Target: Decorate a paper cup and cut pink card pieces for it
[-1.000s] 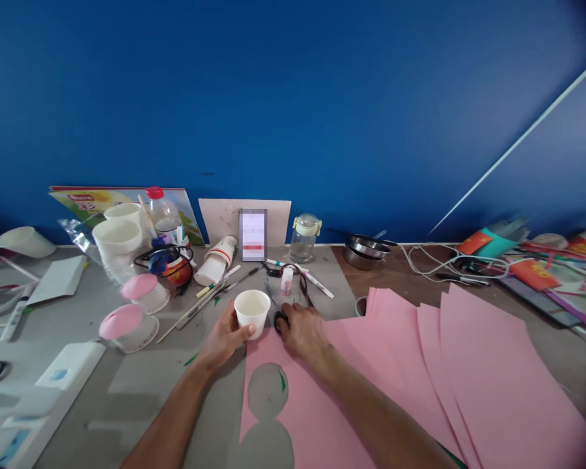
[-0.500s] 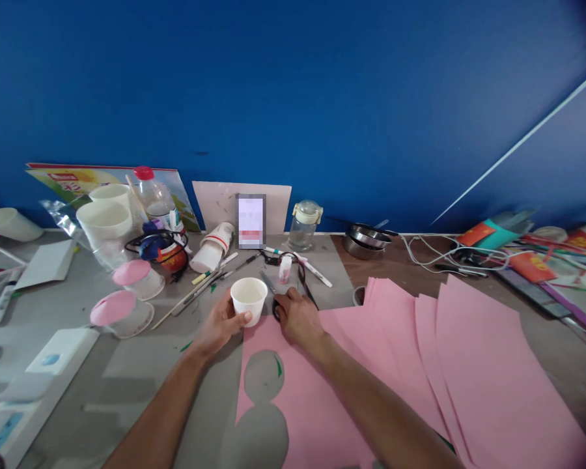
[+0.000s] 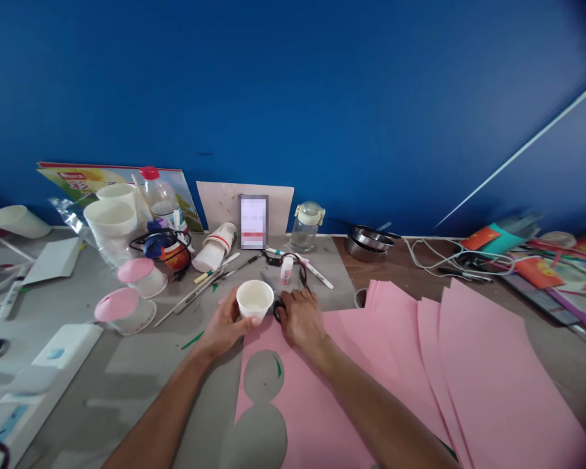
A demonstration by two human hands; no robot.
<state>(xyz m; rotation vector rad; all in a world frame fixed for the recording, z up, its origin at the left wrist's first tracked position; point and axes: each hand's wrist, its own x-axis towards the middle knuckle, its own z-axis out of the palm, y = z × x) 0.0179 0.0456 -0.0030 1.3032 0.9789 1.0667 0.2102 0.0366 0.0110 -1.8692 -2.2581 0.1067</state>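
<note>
My left hand [image 3: 224, 329] is closed around a white paper cup [image 3: 255, 298], its thumb on the near side and the cup's open mouth facing up. Just right of the cup, my right hand [image 3: 303, 319] rests low with bent fingers over the black-handled scissors [image 3: 277, 309]; part of the handle is hidden under it. The scissors' blades point away toward the back. Beneath and beside my right hand lies a pink paper sheet [image 3: 317, 384], with two round cutouts joined at its left edge.
Two cups with pink paper tops [image 3: 118, 305] stand at left, near stacked paper cups [image 3: 111, 218]. A glue bottle [image 3: 286, 270], pens and a glass jar [image 3: 306, 228] are behind my hands. More pink sheets [image 3: 493, 365] spread at right. A white power strip [image 3: 53, 384] lies at left.
The paper cup in my left hand has moved slightly right and tilted a little more toward me. My right hand's fingers look flatter over the scissors.
</note>
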